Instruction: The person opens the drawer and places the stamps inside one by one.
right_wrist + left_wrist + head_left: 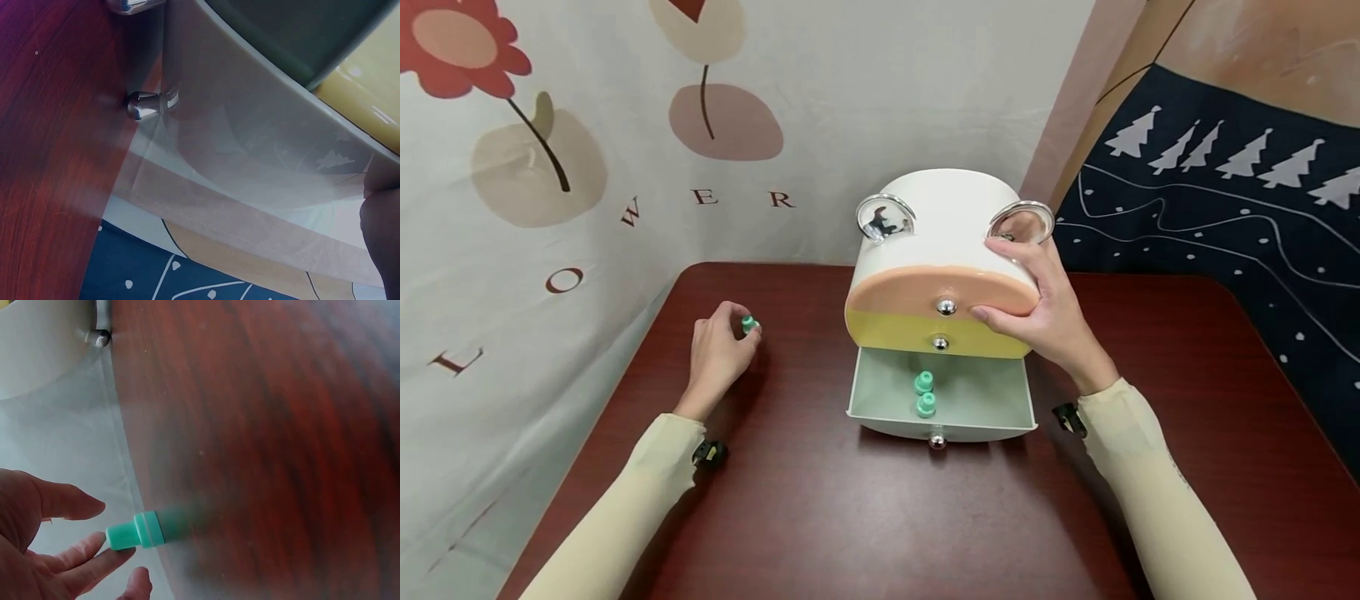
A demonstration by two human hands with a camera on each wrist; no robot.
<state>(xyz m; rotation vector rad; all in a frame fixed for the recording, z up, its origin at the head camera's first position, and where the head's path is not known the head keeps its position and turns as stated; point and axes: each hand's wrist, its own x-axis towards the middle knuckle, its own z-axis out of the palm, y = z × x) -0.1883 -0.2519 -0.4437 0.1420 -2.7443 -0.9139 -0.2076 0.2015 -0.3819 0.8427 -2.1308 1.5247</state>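
My left hand is at a small green stepped peg standing on the table to the left. In the left wrist view the fingers lie against or just beside the peg, while the thumb is apart from it. My right hand grips the upper right side of a white drawer cabinet, its thumb on the front and its fingers over the top edge. The cabinet's bottom green drawer is pulled out, with two more green pegs inside. The orange and yellow drawers above are closed.
The cabinet stands on a dark red wooden table. Two round silver ornaments sit on its top, and silver knobs mark its drawers. A printed cloth hangs behind the table, and a navy cloth with trees hangs at the right.
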